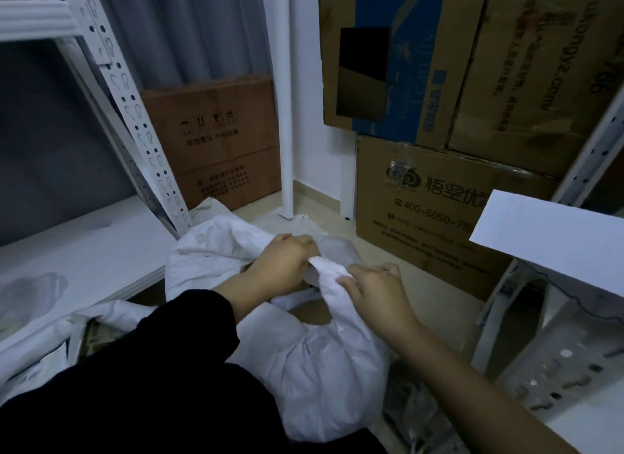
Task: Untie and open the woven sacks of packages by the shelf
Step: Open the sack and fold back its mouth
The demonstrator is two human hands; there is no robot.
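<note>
Head view: both hands are working on a white woven plastic sack (314,362) lying on the floor near the white perforated metal shelf upright (135,115). Left hand (282,264), in a black sleeve, is gripping the sack's twisted neck (326,271) with curled fingers. Right hand (376,293) is pinching the same neck just beside it. Brown printed cardboard boxes (439,217) are standing far right.

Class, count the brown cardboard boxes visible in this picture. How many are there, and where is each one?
4. One cardboard box stands against the curtain, left of the white pole. Two boxes, and, sit side by side at upper right, atop a fourth on the floor. Others may be hidden behind them.
</note>
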